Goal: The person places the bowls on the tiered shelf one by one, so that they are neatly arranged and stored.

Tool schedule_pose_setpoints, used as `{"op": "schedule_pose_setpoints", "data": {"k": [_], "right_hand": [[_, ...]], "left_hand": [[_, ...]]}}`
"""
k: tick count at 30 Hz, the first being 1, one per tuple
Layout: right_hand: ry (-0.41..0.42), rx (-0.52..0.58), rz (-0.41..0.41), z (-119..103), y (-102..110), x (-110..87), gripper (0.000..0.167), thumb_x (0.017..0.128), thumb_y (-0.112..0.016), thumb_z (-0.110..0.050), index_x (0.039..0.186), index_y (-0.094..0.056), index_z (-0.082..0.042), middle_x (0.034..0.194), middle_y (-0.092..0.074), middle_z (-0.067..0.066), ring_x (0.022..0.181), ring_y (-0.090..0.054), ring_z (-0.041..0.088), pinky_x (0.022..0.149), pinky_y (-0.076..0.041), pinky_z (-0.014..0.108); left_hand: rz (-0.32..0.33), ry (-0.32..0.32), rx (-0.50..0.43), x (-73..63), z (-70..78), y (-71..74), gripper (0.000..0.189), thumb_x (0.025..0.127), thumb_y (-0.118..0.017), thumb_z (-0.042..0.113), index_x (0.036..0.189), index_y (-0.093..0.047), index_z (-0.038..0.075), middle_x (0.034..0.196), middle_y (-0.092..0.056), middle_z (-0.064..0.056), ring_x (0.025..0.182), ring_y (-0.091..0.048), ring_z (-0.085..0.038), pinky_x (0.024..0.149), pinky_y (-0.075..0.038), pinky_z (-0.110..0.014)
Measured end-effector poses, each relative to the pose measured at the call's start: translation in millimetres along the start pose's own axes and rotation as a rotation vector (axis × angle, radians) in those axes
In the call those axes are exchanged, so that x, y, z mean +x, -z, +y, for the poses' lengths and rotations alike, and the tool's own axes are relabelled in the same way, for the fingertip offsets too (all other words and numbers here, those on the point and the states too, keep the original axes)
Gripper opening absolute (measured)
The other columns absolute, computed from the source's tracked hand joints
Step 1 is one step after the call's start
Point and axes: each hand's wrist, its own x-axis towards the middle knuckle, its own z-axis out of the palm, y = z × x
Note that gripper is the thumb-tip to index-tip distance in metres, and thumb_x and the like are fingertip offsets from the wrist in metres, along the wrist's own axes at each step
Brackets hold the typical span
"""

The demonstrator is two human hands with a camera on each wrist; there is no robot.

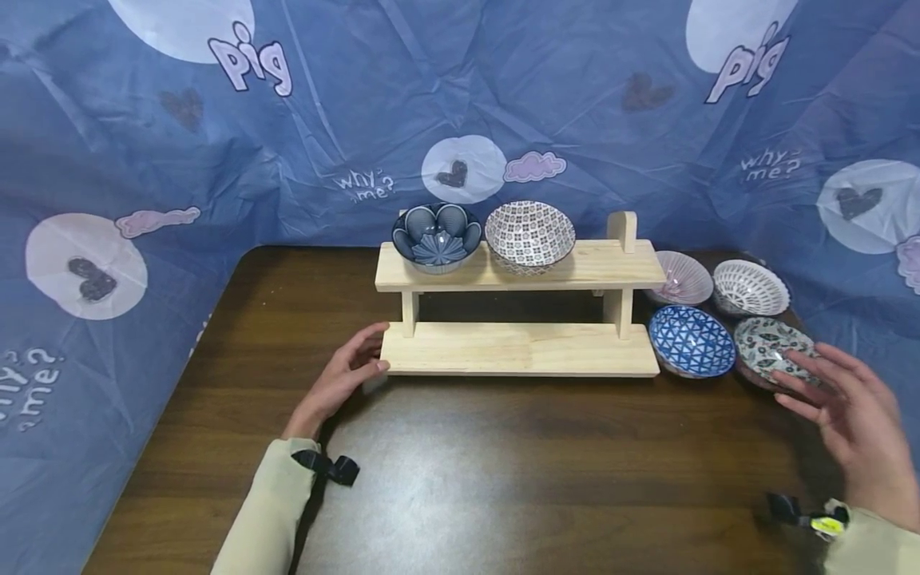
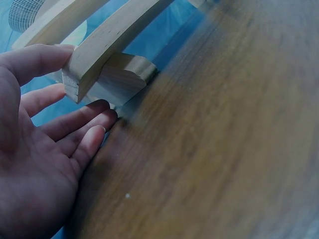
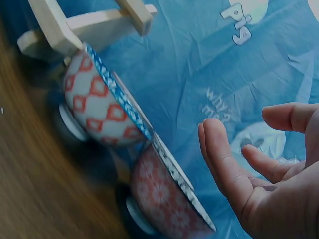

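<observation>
A two-tier wooden shelf (image 1: 519,349) stands on the table. At its left end my left hand (image 1: 345,379) grips the lower board (image 2: 82,74), with the thumb at its front corner; the other fingers spread beside the end. My right hand (image 1: 855,407) is empty, its fingers apart and slightly bent. In the head view it overlaps a leaf-patterned bowl (image 1: 765,343); the right wrist view shows a gap between the hand and that bowl's red flowered outside (image 3: 164,194). Beside it sits a blue triangle-patterned bowl (image 1: 691,341), with red shapes on its white outside (image 3: 97,99).
On the upper board sit a dark blue petal-patterned bowl (image 1: 438,247) and a brown-and-white patterned bowl (image 1: 530,231). A pink striped bowl (image 1: 686,278) and a white-and-grey bowl (image 1: 751,287) stand behind the right-hand bowls. A blue printed cloth (image 1: 323,120) hangs around the brown table (image 1: 503,463).
</observation>
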Motion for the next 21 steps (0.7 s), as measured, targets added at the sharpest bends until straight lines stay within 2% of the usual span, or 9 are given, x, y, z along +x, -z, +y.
{"op": "schedule_pose_setpoints", "data": {"k": [7, 14, 21], "right_hand": [[0.025, -0.014, 0.042, -7, 23, -13.9, 0.033, 0.107, -0.031, -0.001, 0.119, -0.06, -0.006, 0.109, -0.077, 0.015, 0.09, -0.076, 0.034, 0.065, -0.061, 0.046], [0.048, 0.158, 0.016, -8, 45, -21.5, 0.039, 0.107, -0.025, 0.001, 0.113, -0.064, 0.002, 0.105, -0.075, 0.026, 0.087, -0.074, 0.045, 0.063, -0.06, 0.054], [0.028, 0.131, 0.078, -7, 60, -28.9, 0.034, 0.107, -0.028, 0.002, 0.109, -0.062, -0.001, 0.098, -0.076, 0.024, 0.081, -0.075, 0.044, 0.06, -0.059, 0.053]], "left_hand": [[-0.007, -0.013, -0.004, 1.5, 0.4, -0.7, 0.061, 0.096, -0.062, 0.009, 0.152, -0.038, 0.008, 0.142, -0.051, -0.029, 0.116, -0.054, -0.008, 0.094, -0.045, -0.017], [-0.005, -0.013, -0.005, 1.5, -0.1, -0.2, 0.061, 0.096, -0.062, 0.01, 0.152, -0.038, 0.008, 0.142, -0.051, -0.029, 0.116, -0.054, -0.008, 0.094, -0.045, -0.017], [-0.007, -0.016, -0.009, 0.6, 0.4, 0.5, 0.061, 0.096, -0.061, 0.009, 0.152, -0.038, 0.007, 0.142, -0.051, -0.029, 0.115, -0.054, -0.007, 0.093, -0.046, -0.017]]}}
